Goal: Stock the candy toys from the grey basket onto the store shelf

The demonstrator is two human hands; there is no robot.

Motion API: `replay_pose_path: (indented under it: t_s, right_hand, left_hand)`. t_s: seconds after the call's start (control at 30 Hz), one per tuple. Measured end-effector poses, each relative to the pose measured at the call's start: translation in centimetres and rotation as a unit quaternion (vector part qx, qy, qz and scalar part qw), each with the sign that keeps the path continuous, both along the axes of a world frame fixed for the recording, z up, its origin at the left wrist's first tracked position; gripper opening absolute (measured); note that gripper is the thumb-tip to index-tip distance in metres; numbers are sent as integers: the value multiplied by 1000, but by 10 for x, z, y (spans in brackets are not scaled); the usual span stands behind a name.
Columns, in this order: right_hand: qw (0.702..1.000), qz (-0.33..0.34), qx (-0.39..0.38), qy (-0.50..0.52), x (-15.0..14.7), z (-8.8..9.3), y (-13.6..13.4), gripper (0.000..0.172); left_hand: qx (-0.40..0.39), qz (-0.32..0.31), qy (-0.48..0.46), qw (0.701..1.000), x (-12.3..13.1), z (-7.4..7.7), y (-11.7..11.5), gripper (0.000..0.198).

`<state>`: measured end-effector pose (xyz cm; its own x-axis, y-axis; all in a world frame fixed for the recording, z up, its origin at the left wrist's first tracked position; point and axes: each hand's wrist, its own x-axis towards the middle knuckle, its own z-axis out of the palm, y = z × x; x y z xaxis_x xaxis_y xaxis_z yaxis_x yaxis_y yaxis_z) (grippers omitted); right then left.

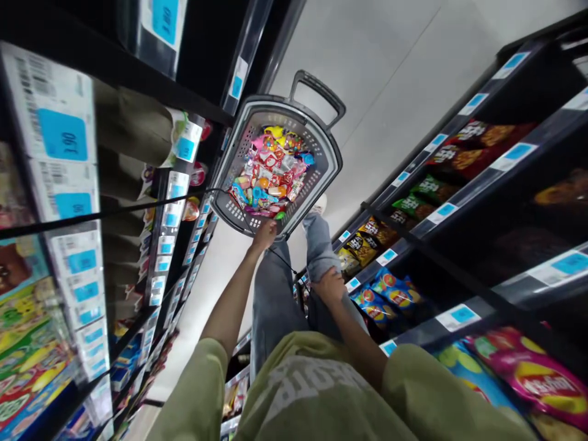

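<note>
A grey shopping basket [334, 160] stands in the aisle in front of my legs, its handle [321, 92] folded out over the far end. Inside lies a heap of small, brightly coloured sweets and toys [273, 171]. My left hand [265, 236] is at the basket's near rim, its fingers curled over the edge. My right hand [329, 285] rests on my right knee, fingers laid over the jeans [319, 236] and holding nothing.
Shelves with price labels [64, 141] and packaged goods rise close on my left. On the right, shelves hold snack bags [386, 294]. A thin black cord [110, 213] crosses from the left towards the basket. Pale floor [390, 49] stretches beyond it.
</note>
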<state>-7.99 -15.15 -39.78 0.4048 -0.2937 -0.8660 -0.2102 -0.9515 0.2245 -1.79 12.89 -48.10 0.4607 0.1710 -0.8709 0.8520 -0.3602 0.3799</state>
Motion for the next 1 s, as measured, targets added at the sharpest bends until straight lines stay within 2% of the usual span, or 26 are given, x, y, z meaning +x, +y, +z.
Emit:
replay_pose_path:
  t_s: [0.17, 0.3, 0.4, 0.5, 0.67, 0.8, 0.9, 1.0]
  right_hand:
    - [999, 24, -10, 26, 21, 10, 14, 100]
    - [1000, 8, 12, -4, 35, 4, 10, 98]
    - [998, -9, 38, -46, 39, -3, -1, 93]
    - [996, 3, 39, -85, 40, -6, -6, 95]
    - [995, -12, 21, -98, 36, -2, -1, 93]
    - [995, 5, 13, -101, 35, 0, 2, 97]
    - [997, -22, 14, -76, 34, -1, 0, 93]
    - [996, -68, 44, -27, 32, -2, -5, 88]
  left_hand:
    - [52, -18, -34, 998, 23, -7, 18, 31]
    - [100, -33, -48, 993, 36, -19, 36, 27]
    - [131, -42, -42, 990, 38, -41, 48, 30]
    - [149, -46, -20, 988, 37, -66, 55, 33]
    - [152, -55, 26, 986, 41, -101, 58, 46]
    - [138, -74, 64, 986, 51, -126, 59, 59]
    - [133, -84, 91, 983, 61, -143, 61, 66]
    - [136, -88, 109, 981, 68, -151, 63, 67]
